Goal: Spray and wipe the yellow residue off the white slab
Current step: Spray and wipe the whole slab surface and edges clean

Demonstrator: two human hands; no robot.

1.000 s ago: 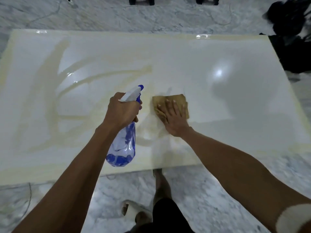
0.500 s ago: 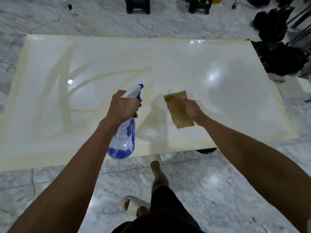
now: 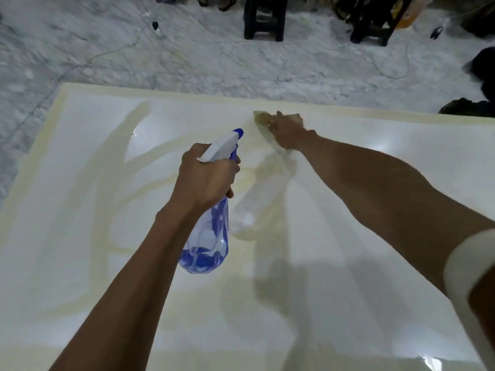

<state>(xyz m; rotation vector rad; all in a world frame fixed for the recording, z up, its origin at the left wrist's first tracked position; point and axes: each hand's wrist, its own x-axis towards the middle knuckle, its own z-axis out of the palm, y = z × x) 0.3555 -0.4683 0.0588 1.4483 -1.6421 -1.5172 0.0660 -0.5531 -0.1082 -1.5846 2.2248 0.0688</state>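
The white slab (image 3: 388,188) fills most of the view, streaked with yellow residue (image 3: 112,156) on its left half and along its edges. My left hand (image 3: 206,178) grips the neck of a clear spray bottle (image 3: 211,236) with blue liquid in it, its nozzle pointing away over the slab's middle. My right hand (image 3: 286,129) reaches out to the slab's far edge and presses a tan cloth (image 3: 261,119) flat on the surface there. The hand covers most of the cloth.
Grey marble floor (image 3: 134,49) surrounds the slab. Two dark stools (image 3: 265,17) stand beyond the far edge, with cables on the floor and dark bags (image 3: 482,73) at the far right.
My right hand lifted the cloth from the slab's middle and carried it to the far edge, where it now presses down. The view leaned forward over the slab. The left hand kept holding the bottle.
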